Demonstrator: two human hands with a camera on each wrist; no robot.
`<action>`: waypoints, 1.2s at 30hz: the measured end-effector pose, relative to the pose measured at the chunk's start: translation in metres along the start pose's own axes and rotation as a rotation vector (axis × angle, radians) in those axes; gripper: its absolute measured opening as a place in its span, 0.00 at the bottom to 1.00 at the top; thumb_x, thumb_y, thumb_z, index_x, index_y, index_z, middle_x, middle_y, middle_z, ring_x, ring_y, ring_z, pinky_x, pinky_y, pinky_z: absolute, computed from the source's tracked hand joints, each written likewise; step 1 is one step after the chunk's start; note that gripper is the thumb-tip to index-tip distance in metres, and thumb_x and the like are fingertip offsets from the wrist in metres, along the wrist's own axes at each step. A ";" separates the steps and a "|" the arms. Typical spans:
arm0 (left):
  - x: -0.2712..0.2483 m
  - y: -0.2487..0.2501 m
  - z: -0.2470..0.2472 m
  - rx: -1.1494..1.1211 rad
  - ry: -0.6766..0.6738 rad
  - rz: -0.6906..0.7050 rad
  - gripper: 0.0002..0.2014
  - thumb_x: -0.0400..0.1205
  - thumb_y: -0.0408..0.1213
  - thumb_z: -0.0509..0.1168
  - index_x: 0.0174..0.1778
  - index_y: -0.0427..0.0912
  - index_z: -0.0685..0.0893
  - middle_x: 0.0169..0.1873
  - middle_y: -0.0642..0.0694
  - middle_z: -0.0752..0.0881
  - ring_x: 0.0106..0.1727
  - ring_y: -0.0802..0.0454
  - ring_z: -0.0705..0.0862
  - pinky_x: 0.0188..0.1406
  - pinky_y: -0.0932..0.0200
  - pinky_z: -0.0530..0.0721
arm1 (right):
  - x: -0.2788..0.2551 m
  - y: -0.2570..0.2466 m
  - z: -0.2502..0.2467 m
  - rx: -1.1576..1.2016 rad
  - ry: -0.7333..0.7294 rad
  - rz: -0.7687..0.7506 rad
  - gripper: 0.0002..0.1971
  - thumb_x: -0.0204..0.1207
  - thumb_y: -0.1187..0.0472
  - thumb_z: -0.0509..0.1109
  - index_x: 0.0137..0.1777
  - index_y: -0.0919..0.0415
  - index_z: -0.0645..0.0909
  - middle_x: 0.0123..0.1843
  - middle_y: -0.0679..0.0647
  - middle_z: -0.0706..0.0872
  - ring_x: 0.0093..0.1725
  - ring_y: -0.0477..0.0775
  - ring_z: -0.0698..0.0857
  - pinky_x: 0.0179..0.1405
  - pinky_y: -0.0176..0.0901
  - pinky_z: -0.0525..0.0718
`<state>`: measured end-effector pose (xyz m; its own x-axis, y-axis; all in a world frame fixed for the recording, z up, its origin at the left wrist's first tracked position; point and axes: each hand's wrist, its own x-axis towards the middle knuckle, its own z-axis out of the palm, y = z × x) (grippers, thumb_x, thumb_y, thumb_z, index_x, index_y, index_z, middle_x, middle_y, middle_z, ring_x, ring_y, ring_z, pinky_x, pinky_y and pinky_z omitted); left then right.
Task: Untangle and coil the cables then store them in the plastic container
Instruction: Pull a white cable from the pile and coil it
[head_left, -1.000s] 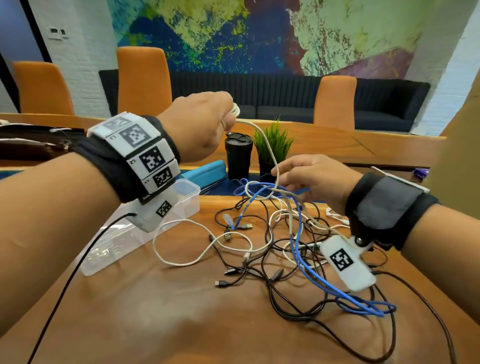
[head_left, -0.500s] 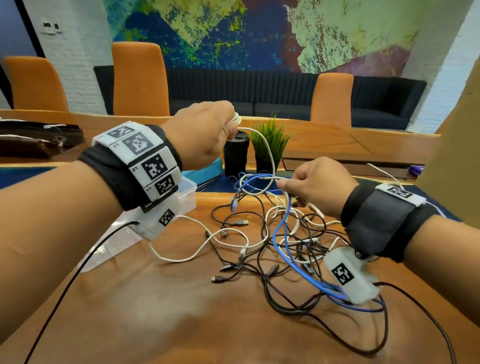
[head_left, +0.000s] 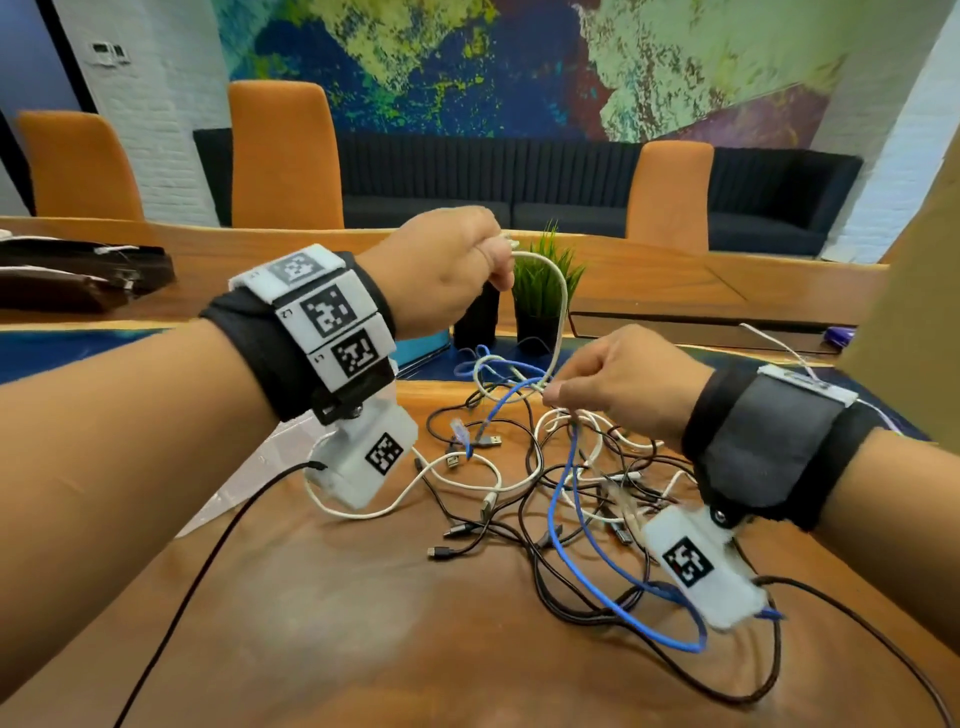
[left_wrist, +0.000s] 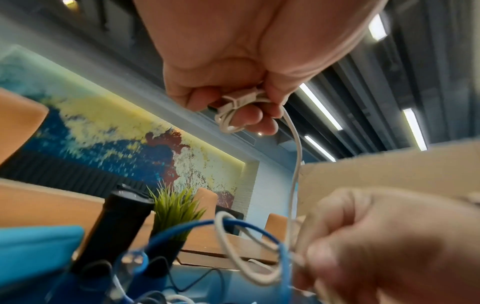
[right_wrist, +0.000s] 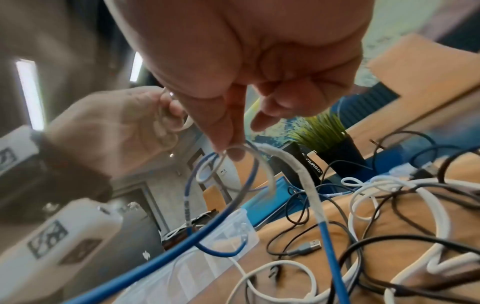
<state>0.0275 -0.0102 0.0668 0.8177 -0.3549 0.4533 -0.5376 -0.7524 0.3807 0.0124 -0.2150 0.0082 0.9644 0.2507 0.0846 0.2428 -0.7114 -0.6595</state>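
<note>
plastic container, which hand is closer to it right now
Left. The left hand is raised near the plastic container, which lies on the table behind that wrist. The right hand is further to the right, pinching the white cable over the tangle.

Left hand (head_left: 441, 270), mid-frame, pinches a white cable (head_left: 558, 306) looping down to the right hand (head_left: 623, 384), which pinches it above the tangle (head_left: 561, 499) on the desk (head_left: 415, 649).
</note>
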 end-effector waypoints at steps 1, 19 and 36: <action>0.001 0.000 0.000 -0.076 0.018 -0.034 0.14 0.90 0.38 0.55 0.47 0.42 0.85 0.33 0.59 0.80 0.29 0.74 0.77 0.28 0.77 0.70 | -0.001 -0.001 0.002 -0.037 -0.011 -0.030 0.07 0.72 0.53 0.78 0.38 0.56 0.91 0.34 0.46 0.88 0.33 0.42 0.83 0.32 0.35 0.77; -0.024 -0.009 0.025 -0.215 -0.075 -0.390 0.14 0.92 0.37 0.51 0.51 0.38 0.82 0.40 0.52 0.85 0.31 0.64 0.78 0.23 0.75 0.72 | 0.001 0.004 0.011 -0.006 0.300 -0.092 0.09 0.77 0.55 0.73 0.37 0.58 0.84 0.34 0.53 0.86 0.37 0.55 0.86 0.40 0.52 0.87; -0.022 -0.006 0.037 -0.166 -0.103 0.017 0.14 0.90 0.38 0.55 0.40 0.50 0.79 0.36 0.45 0.80 0.36 0.47 0.77 0.39 0.48 0.78 | 0.019 -0.001 -0.025 0.491 -0.099 0.064 0.06 0.78 0.64 0.71 0.53 0.63 0.87 0.41 0.58 0.86 0.32 0.50 0.81 0.25 0.38 0.81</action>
<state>0.0205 -0.0185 0.0245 0.8203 -0.4284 0.3788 -0.5712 -0.6467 0.5055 0.0333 -0.2262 0.0287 0.9553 0.2949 -0.0228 0.0828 -0.3406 -0.9366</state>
